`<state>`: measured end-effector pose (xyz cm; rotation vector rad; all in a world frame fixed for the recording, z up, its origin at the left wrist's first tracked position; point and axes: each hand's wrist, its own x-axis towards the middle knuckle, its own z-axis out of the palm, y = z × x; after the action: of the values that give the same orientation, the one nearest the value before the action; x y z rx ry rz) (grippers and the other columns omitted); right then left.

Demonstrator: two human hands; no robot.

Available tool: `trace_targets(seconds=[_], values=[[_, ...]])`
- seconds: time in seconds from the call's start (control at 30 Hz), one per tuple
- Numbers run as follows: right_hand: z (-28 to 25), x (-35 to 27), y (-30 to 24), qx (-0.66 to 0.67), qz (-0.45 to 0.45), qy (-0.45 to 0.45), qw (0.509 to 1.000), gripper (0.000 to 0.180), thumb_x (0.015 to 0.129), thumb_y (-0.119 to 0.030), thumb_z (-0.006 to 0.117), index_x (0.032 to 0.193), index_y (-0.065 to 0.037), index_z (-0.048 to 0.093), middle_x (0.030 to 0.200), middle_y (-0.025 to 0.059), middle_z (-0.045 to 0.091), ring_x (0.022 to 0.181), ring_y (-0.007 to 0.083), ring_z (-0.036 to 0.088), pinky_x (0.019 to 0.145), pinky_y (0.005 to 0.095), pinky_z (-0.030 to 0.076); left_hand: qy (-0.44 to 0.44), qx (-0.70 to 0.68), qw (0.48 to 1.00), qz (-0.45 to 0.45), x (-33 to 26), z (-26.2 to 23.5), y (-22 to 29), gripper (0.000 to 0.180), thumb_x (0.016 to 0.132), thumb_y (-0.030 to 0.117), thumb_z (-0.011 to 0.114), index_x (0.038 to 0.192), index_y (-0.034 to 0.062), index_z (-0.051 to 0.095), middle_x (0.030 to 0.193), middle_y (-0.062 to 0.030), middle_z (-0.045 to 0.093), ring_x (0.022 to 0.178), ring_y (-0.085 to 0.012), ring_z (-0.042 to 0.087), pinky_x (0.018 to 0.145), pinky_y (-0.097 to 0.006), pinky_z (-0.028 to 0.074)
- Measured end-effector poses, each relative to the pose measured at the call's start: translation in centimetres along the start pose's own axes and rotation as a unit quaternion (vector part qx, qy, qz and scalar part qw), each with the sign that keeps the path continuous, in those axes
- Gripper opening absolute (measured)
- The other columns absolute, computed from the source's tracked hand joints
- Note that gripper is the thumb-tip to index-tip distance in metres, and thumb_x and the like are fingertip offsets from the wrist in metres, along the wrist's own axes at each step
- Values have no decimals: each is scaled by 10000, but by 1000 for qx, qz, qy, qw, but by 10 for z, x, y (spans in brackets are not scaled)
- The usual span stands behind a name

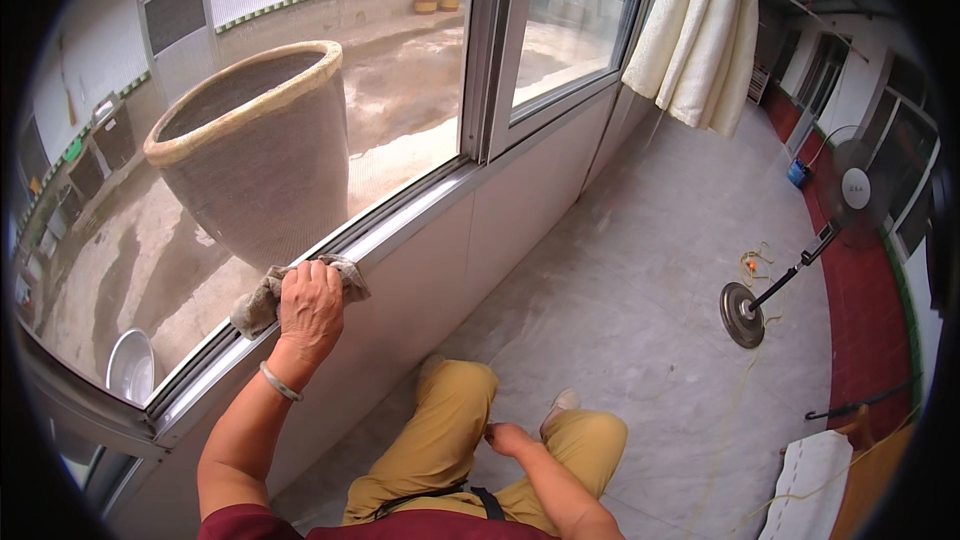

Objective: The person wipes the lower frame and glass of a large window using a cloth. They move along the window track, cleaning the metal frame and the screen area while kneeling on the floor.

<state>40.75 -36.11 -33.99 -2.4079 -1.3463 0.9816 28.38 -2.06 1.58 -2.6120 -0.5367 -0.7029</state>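
Note:
My left hand [312, 305], with a bangle on its wrist, is closed over a crumpled grey-brown cloth [258, 308]. The cloth lies pressed on the metal window sill [385, 230], partly over its sliding track, and its ends stick out on both sides of my fingers. Above the sill stands the window pane [400, 110]. My right hand [511, 438] is between my knees, by the tan trousers, with its fingers curled in. What it holds, if anything, is too small to make out.
Behind the glass are a large clay vat [270, 160] and a metal basin [131, 367]. A pale curtain [700, 40] hangs at the window's far end. On the grey floor [620, 300] stands a pedestal fan [742, 315] with a cord. A white-covered item [808, 485] is at lower right.

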Motion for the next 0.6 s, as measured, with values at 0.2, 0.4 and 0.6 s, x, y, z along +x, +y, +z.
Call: trace_targets(seconds=[0.2, 0.4, 0.6], values=[[-7, 11, -29, -21, -51, -28, 998, 259, 881, -240, 517, 1036, -79, 648, 998, 173, 669, 927, 379, 621, 774, 477, 497, 9, 33, 999, 36, 69, 37, 38, 63, 786, 124, 536, 817, 70, 541, 824, -94, 537, 823, -241, 527, 722, -358, 419], [-32, 14, -64, -35, -27, -50, 998, 274, 848, -244, 550, 994, -32, 645, 975, 193, 674, 888, 375, 640, 750, 470, 511, -7, 18, 999, 37, 122, 72, 66, 118, 774, 145, 599, 823, 54, 541, 839, -105, 537, 828, -250, 546, 718, -362, 438], [-8, 27, -66, -48, -60, -15, 997, 263, 757, -185, 579, 953, -23, 646, 959, 192, 676, 875, 360, 650, 730, 452, 519, -54, 20, 998, 39, 175, 95, 97, 236, 806, 252, 656, 874, 42, 573, 861, -105, 564, 856, -247, 567, 716, -357, 444]])
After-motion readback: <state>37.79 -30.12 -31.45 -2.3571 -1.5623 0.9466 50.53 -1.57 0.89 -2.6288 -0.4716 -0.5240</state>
